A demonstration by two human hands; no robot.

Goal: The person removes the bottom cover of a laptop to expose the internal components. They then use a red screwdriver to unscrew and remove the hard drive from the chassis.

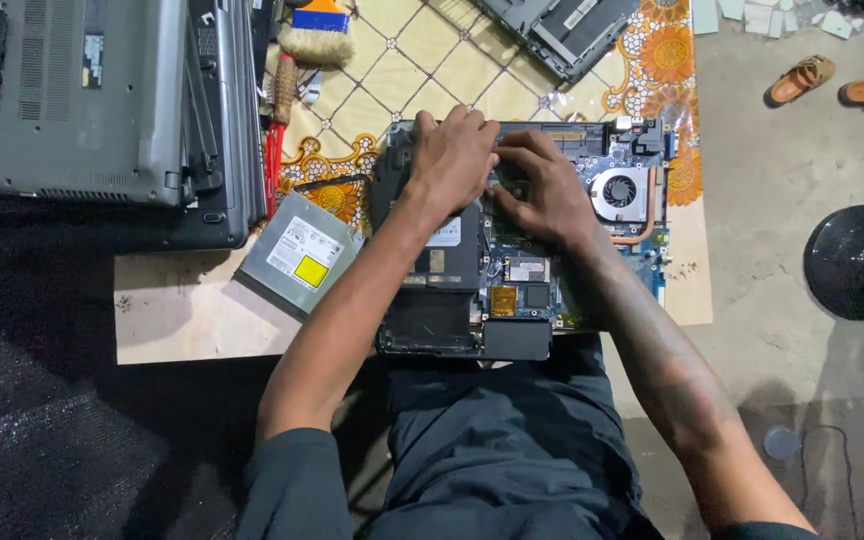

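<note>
Fingers of both hands press into an opened laptop [512,250] on patterned floor mat [422,60], grip seemingly loose.

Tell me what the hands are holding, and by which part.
Both hands, left and right, press on the opened laptop near its far edge; any grip is hidden.

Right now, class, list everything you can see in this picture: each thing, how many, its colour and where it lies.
Opened laptop: one, black with blue circuit board, centre, under both hands.
Cooling fan: one, silver and black, right end of the laptop.
Disc drive: one, grey with a yellow sticker, left of the laptop.
Closed laptops: a grey stack, upper left.
Brush: one, pale bristles, top centre.
Patterned mat: one, cream and orange, under the work.
Sandals: two, tan, upper right floor.
Round stool: one, black, right.
Left hand: on the laptop's upper part.
Right hand: on the board beside it.
</note>
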